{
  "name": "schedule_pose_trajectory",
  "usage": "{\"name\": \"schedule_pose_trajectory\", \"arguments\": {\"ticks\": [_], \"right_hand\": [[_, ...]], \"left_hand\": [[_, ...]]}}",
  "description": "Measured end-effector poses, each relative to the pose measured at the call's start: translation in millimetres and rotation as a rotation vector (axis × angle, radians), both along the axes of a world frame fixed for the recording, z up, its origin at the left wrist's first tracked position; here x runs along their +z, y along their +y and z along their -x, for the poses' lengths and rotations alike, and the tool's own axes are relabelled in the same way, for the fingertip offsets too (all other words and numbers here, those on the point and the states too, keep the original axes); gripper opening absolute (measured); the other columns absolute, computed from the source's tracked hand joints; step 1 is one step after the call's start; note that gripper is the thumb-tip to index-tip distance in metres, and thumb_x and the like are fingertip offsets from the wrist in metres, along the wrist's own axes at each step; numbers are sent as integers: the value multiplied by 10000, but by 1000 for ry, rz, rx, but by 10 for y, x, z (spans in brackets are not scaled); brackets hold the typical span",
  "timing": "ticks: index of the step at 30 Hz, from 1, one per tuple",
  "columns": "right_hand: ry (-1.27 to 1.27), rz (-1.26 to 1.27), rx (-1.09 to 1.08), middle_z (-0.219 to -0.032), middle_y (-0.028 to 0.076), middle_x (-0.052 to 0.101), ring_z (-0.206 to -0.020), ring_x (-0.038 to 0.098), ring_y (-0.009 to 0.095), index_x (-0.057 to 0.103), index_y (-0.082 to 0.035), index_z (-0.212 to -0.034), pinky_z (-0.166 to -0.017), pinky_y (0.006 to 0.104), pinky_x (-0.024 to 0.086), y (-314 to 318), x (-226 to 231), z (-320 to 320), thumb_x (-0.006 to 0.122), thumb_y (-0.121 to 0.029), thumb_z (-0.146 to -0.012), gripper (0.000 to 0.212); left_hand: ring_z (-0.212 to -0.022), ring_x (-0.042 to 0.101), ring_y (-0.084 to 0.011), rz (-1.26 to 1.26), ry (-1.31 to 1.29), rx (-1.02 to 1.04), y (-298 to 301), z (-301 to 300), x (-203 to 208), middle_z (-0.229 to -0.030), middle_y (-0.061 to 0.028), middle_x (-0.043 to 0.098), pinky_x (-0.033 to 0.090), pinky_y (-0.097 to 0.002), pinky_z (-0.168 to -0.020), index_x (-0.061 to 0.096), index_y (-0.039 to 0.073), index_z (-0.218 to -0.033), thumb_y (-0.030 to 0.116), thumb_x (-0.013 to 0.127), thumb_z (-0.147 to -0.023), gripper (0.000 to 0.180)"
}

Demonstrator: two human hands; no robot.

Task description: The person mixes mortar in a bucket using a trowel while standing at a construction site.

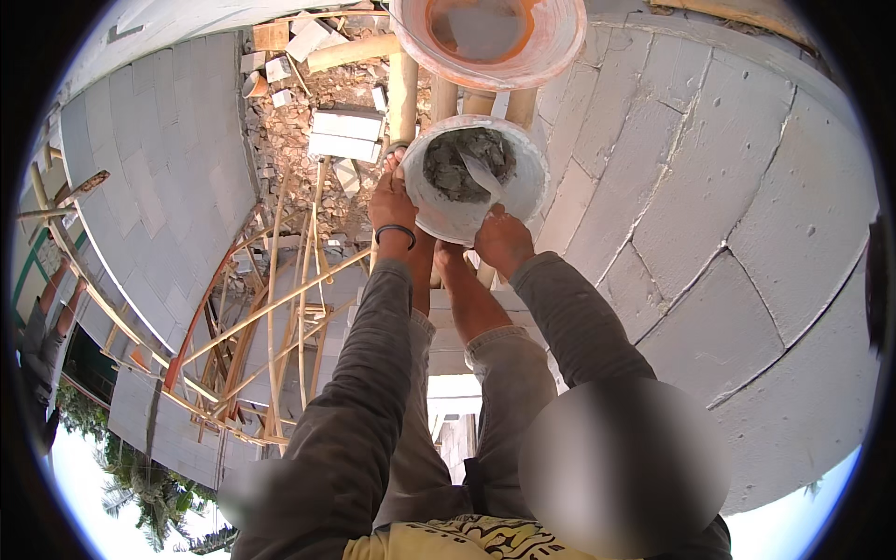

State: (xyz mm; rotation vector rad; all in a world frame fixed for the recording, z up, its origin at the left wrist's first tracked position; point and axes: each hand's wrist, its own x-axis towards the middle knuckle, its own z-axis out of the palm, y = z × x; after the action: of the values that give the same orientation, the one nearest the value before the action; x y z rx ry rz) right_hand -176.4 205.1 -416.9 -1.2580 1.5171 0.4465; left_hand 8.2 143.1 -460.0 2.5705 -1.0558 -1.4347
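Note:
A white bucket (431, 210) with grey mortar (467, 166) in it stands in front of my legs on bamboo poles. My left hand (392, 201), with a dark band on its wrist, is closed on the bucket's left rim; its fingertips are partly hidden. A trowel (482, 175) with a pale blade sits in my right hand (504, 241), which grips it at the bucket's near right rim. The blade slants down into the mortar. Beyond the bucket is a larger orange and white tub (560, 47) with greyish liquid in it.
A wall of pale blocks (719, 187) rises close on my right; another block wall (159, 187) stands at left. Bamboo poles (403, 98) run under the bucket. Far below lie rubble (289, 140), loose white blocks (345, 135) and bamboo scaffolding (271, 322).

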Motion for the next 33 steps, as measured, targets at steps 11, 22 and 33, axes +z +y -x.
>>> {"name": "schedule_pose_trajectory", "arguments": {"ticks": [11,22,33], "right_hand": [[-471,-525,-1028,-787,166,603,-626,616,261,532,67,-965,-569,368,513,-312,-210,153,600,-222,-802,339],[50,-95,289,-930,230,624,-927,600,349,631,51,-799,-782,415,486,-318,112,538,498,-89,-823,194],[-622,-1067,-1840,-638,69,523,-510,526,144,492,1,-866,-445,276,493,106,-178,110,520,-168,-876,172]], "left_hand": [[-832,616,-266,8,-73,-350,124,-95,-62,-1009,-104,624,516,-341,-732,550,74,-1184,200,716,-739,491],[-668,663,-312,26,-98,-227,-62,176,82,-835,-217,645,520,-402,-628,624,106,-1083,421,455,-920,393],[-681,658,-320,-36,-71,-247,-19,225,46,-822,-204,651,516,-405,-674,606,88,-1084,394,425,-933,386]]}}
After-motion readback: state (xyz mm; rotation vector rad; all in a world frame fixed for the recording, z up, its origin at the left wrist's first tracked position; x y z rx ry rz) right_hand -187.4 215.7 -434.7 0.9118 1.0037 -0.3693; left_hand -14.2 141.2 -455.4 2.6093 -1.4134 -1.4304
